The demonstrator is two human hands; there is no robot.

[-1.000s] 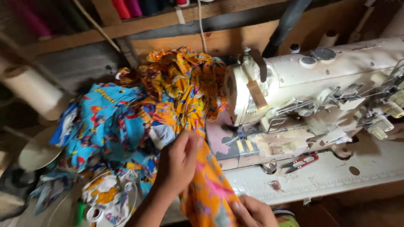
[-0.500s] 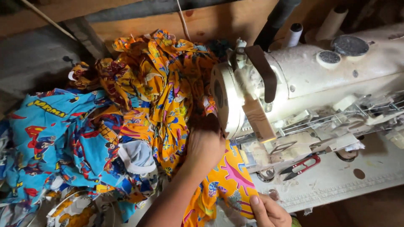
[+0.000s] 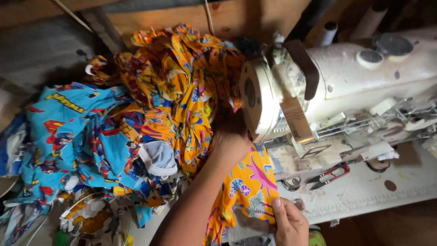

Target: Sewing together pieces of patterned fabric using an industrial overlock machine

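An orange printed fabric (image 3: 248, 187) runs from the cloth pile down to the bottom edge, lying over the machine table. My left hand (image 3: 230, 142) reaches up along it and is closed on the cloth right beside the round end of the cream sewing machine (image 3: 346, 77); its fingertips are buried in the folds. My right hand (image 3: 289, 223) sits at the bottom edge and pinches the near edge of the same orange fabric with thumb on top.
A heap of orange fabric (image 3: 182, 77) and blue cartoon-print fabric (image 3: 77, 141) fills the left and middle. Red-handled thread snips (image 3: 330, 175) lie on the white machine table (image 3: 387, 196). Thread cones (image 3: 327, 32) and a wooden wall stand behind.
My left hand has moved up the orange fabric from the table's front to the machine's round end. My right hand stays at the fabric's near edge. The view has closed in.
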